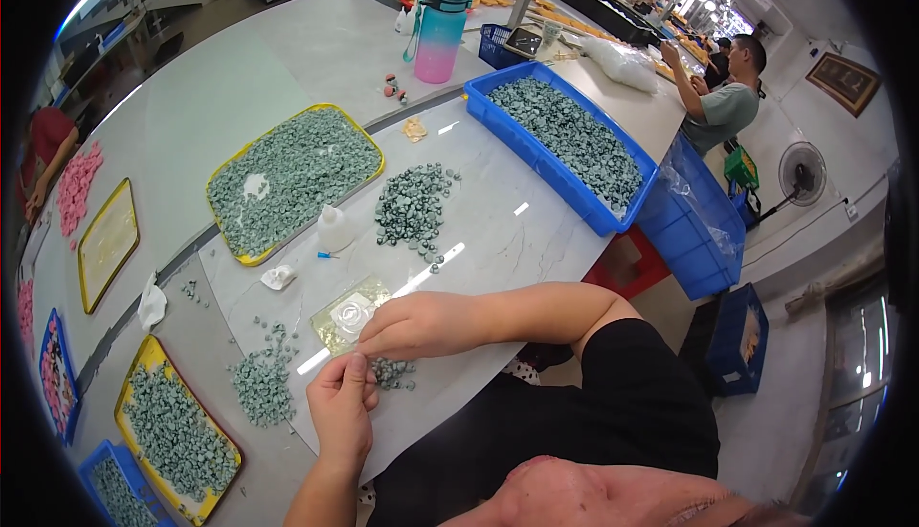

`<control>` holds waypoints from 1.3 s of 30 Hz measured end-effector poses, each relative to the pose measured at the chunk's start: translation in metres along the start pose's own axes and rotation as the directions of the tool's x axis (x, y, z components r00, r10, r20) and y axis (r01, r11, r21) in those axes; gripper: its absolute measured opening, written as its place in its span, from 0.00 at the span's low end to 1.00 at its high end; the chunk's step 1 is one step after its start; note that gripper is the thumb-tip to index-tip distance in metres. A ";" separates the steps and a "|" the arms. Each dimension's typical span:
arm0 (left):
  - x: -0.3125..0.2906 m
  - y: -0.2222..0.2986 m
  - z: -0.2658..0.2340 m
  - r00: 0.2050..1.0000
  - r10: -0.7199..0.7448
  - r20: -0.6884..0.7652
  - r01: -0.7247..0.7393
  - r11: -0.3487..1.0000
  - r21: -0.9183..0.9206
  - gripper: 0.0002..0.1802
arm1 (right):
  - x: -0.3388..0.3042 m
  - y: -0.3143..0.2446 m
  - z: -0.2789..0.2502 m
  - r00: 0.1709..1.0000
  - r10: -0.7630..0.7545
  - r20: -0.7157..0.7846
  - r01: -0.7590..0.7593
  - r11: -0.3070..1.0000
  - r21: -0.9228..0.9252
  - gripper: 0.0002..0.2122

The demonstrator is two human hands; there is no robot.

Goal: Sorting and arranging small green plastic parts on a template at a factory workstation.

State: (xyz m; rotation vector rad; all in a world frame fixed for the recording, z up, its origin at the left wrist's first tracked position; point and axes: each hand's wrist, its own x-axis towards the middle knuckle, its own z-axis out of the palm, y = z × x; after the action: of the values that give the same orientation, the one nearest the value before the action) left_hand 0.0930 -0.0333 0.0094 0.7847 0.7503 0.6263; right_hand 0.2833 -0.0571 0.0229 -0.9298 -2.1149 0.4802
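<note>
My left hand (343,403) and my right hand (421,324) meet at the fingertips above the table's near side. Both are closed in a pinch, and whatever lies between the fingers is too small or hidden to name. Just beyond them is a yellowish translucent sheet (330,324) with a white round patch (352,313) on it, partly covered by my right hand. Small green pieces (392,374) lie close beside my fingers. A larger heap of dark green pieces (412,203) and a white squeeze bottle (335,230) stand farther off.
Green pieces fill a yellow-rimmed tray (381,165), a blue bin (617,221) and another yellow tray (235,465). A loose green pile (260,388) lies left. Crumpled white tissue (279,277) and a blue-pink bottle (440,34) are on the table. Another person (723,111) sits at far right.
</note>
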 end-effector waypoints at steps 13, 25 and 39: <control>-0.001 -0.002 -0.005 1.000 -0.006 0.000 0.006 0.995 0.101 0.11 | -0.003 0.002 -0.001 0.988 -0.101 0.117 0.120 0.977 -0.175 0.10; 0.010 0.007 -0.058 0.997 -0.061 0.051 0.063 0.997 -0.046 0.13 | 0.024 0.034 0.020 0.986 -0.131 -0.102 0.075 0.900 -0.430 0.13; 0.012 0.001 -0.108 0.999 0.022 -0.024 -0.025 0.987 -0.158 0.07 | 0.045 0.044 0.072 0.989 -0.112 0.094 0.145 0.808 -0.571 0.15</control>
State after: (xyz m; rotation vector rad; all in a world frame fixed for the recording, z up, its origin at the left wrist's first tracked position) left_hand 0.0152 0.0177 -0.0457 0.6417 0.7031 0.7079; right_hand 0.2282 0.0030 -0.0272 -1.0942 -2.4053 -0.2388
